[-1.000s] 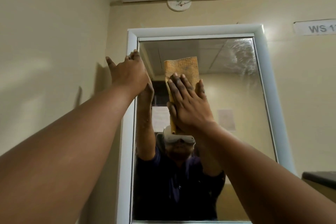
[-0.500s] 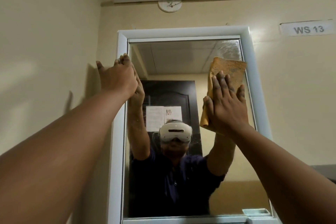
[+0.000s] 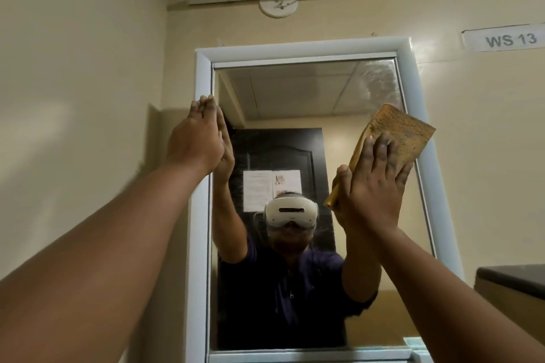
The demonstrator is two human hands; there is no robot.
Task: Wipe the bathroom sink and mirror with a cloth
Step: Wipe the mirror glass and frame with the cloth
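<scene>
From the head view I see my right hand (image 3: 370,186) with fingers straight, pressing the orange cloth (image 3: 398,134) flat against the mirror (image 3: 295,97) near its right edge, upper half. My left hand (image 3: 196,138) rests on the mirror's white frame (image 3: 203,74) at the left side, fingers straight and together, holding nothing. A "WS 13" sign (image 3: 505,38) hangs on the wall at right.

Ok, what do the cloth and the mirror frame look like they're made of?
Cloth: probably a woven or microfibre fabric, matte orange-brown with dark blotches, folded; a ribbed texture shows where the right hand presses it flat on the mirror. Frame: smooth, white, slightly glossy with rounded edges, likely plastic or painted metal; the picture cannot settle which.
</scene>
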